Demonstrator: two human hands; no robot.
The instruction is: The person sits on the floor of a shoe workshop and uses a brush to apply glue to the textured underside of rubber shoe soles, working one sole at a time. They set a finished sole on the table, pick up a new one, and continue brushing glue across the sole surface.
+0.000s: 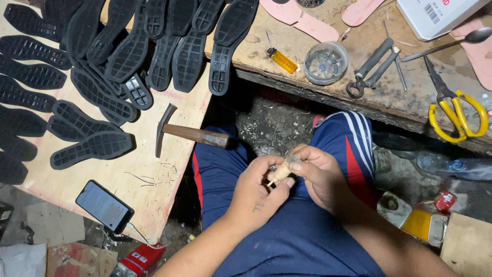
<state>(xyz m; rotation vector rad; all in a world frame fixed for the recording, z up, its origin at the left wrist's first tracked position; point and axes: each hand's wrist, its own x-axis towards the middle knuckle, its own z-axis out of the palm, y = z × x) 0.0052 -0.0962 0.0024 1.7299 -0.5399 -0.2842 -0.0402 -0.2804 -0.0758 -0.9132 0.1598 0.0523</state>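
Small tan stick (279, 174) is sitting over my lap, at 6 o'clock from the hammer (187, 134) on the worktop (148, 174). My left hand (259, 190) and right hand (318, 172) are both pinching it in a closed grip.

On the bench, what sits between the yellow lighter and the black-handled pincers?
In the head view, a small round clear plastic container sits between the yellow lighter and the black-handled pincers, closer to the pincers, on the worn wooden bench.
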